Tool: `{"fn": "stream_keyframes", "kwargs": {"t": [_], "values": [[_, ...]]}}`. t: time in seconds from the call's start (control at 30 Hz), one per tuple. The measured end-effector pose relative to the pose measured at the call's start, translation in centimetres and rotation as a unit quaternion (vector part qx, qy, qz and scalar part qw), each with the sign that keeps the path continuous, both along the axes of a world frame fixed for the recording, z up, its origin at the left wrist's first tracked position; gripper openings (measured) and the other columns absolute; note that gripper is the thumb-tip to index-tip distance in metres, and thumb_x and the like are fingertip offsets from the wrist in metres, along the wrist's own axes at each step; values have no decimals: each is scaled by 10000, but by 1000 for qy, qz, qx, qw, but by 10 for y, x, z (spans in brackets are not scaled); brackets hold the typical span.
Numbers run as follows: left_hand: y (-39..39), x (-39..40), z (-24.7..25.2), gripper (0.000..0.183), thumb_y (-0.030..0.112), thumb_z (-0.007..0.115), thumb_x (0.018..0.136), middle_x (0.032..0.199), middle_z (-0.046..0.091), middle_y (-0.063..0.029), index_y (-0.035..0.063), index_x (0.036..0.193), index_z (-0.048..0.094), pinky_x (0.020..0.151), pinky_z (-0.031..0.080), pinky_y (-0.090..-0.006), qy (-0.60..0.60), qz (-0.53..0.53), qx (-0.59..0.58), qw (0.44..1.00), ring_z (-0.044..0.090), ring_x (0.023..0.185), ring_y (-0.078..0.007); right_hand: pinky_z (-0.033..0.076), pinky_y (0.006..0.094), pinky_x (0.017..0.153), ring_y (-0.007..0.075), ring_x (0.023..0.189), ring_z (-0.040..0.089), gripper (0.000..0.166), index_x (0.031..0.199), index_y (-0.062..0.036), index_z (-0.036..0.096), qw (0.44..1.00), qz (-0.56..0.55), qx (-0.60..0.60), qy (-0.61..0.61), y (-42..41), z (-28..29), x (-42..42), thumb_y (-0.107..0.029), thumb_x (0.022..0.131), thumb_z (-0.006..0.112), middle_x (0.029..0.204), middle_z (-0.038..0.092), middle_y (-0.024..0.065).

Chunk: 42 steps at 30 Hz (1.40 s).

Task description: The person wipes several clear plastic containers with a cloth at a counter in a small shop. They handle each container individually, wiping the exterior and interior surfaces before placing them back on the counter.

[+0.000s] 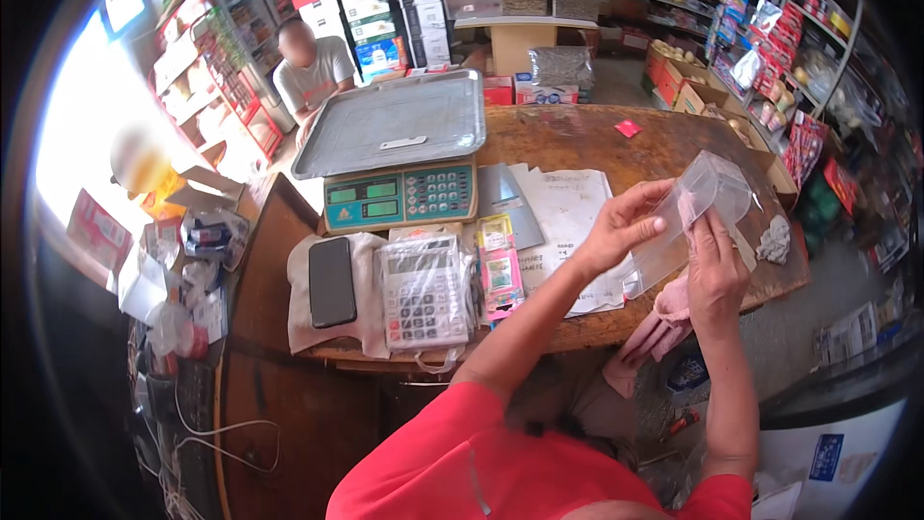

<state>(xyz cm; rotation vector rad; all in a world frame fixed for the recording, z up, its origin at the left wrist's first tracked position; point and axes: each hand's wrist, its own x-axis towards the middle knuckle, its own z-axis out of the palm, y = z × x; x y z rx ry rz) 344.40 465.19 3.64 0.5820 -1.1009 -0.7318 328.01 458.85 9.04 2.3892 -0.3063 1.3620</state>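
Note:
Above the right part of the wooden counter, a clear plastic container point(711, 177) is tilted up between my hands. My left hand point(624, 224) grips its left side, the thumb in front and the fingers partly hidden behind the plastic. With my right hand point(718, 263) I press a pink cloth point(671, 310) against the container's wall. Most of the cloth hangs below that hand, past the counter's front edge. A crumpled pale rag or tissue point(774, 240) lies to the right, on the counter. Papers with handwriting point(567, 206) lie left of the container.
The wooden counter point(548, 133) holds a weighing scale point(401, 195) with a metal tray point(401, 112), a plastic-wrapped calculator point(424, 289), a smartphone point(332, 282) on a cloth and a small pink packet point(628, 128). A person point(314, 68) leans beyond the scale. Stocked shelves point(830, 29) stand right.

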Motion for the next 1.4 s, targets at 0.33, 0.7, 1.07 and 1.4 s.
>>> {"fn": "stream_keyframes", "kwargs": {"t": [0.33,0.7,1.07,1.4], "values": [[13,-3,8,1078,444,810,737,1498,328,-188,-13,1503,207,1137,237,-388,-157,224,-4,962,316,1392,-272,547,416,747,363,936,655,346,1168,-5,610,944,52,248,209,24,5,13,-17,824,652,1182,627,154],[6,14,-23,852,205,808,765,1303,536,-116,1,1449,342,1038,387,-361,-105,94,66,988,502,1214,-220,543,433,695,342,840,657,581,1346,-45,475,937,55,289,189,16,-11,3,-38,786,632,1248,580,152],[26,2,-8,770,255,802,745,1271,542,-86,-4,1360,419,1023,384,-332,8,39,69,997,510,1179,-180,533,339,879,267,1037,657,350,1257,-23,581,878,253,404,56,17,4,-21,-60,909,568,1239,622,160],[19,6,-15,772,277,801,748,1255,548,-80,-19,1358,433,1026,379,-346,-23,55,88,994,513,1177,-185,535,289,665,157,800,682,226,957,-21,612,865,112,464,-156,1,29,-37,-157,837,746,884,693,97]]}}
